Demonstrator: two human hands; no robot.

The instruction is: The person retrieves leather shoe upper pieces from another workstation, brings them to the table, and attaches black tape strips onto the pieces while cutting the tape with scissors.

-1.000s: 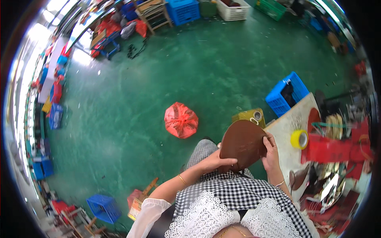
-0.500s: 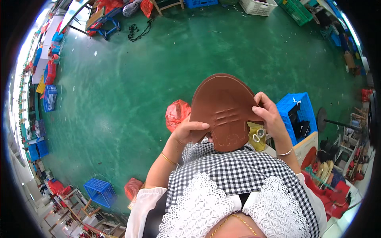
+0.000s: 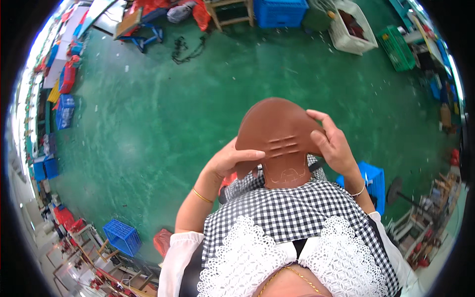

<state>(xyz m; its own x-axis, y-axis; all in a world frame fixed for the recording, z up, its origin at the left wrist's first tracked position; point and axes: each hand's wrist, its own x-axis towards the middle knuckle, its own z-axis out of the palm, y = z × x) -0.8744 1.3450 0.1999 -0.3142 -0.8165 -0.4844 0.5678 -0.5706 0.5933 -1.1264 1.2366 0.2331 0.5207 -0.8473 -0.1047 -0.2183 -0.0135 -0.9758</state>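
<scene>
A brown leather piece (image 3: 277,121), with a broad rounded far end, three raised ridges and a narrower stitched tab, is held up before my checked apron. My left hand (image 3: 232,158) grips its left side, thumb lying on the face beside the ridges and the other fingers hidden behind. At the right edge my right hand (image 3: 334,142) holds it between the thumb, on the face, and fingers at the rim. The tab's near end touches or overlaps the apron; I cannot tell which.
Beside my right forearm stands a blue crate (image 3: 374,183). Another blue crate (image 3: 122,237) rests at the lower left. Across the green floor (image 3: 148,123) are a wooden stool (image 3: 232,21), a blue crate (image 3: 280,14), a white crate (image 3: 354,43) and a green crate (image 3: 396,48).
My right hand has shifted along the leather's edge, its fingers now straighter. The leather's rounded end sits slightly lower in view. My view has swung, bringing more of the far crates in.
</scene>
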